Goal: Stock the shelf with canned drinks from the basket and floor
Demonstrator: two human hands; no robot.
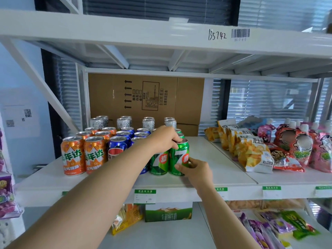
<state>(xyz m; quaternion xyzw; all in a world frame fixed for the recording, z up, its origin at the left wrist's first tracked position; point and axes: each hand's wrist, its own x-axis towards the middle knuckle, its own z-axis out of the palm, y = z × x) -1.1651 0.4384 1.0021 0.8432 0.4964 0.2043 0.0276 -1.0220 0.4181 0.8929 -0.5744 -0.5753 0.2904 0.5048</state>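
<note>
green can [180, 156] upright on shelf [213, 157], front of the right-hand green row, touching its green neighbour [159, 163]. gripped at rim by left hand [164, 139], fingers [174, 141] curled over top; pinched low on its side by right hand [195, 170]. orange cans [82, 155], blue cans [124, 139], silver cans [124, 123] already lined up. judged well along; basket and floor out of view, remainder unknown.
</note>
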